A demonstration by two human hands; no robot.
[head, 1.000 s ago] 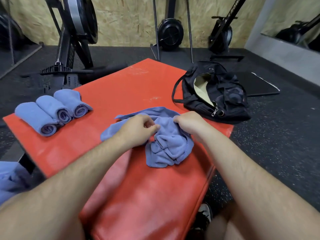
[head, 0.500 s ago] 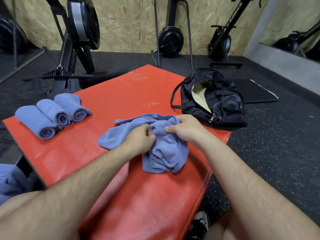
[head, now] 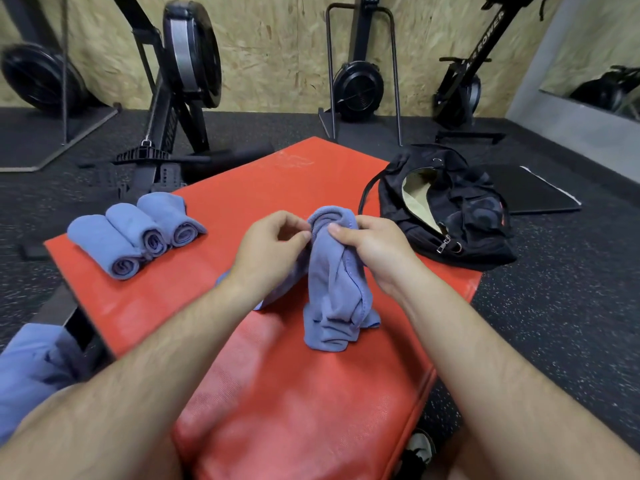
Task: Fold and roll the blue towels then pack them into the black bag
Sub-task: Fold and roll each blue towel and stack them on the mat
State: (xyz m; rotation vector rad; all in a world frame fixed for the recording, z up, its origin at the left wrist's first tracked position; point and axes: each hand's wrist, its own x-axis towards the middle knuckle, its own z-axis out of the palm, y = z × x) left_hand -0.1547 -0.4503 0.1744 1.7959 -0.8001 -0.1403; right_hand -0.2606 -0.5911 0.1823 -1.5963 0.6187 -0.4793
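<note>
Blue towel (head: 334,282), soft, crumpled, pinched by both hands

Site reads as a gym on my head feed. Evidence: flywheel rower (head: 188,64) at left, a second rower (head: 358,84) and a third rower (head: 464,81) stood on end by the chipboard wall (head: 277,46). The third's rail lettering ends in "ROWER". Speckled black rubber floor (head: 554,306). Wall mirror (head: 595,36) at right. Red pad (head: 277,393), with a black mat (head: 530,188) on the floor beyond. Duffel bag (head: 450,209) at the pad's right edge.
</note>
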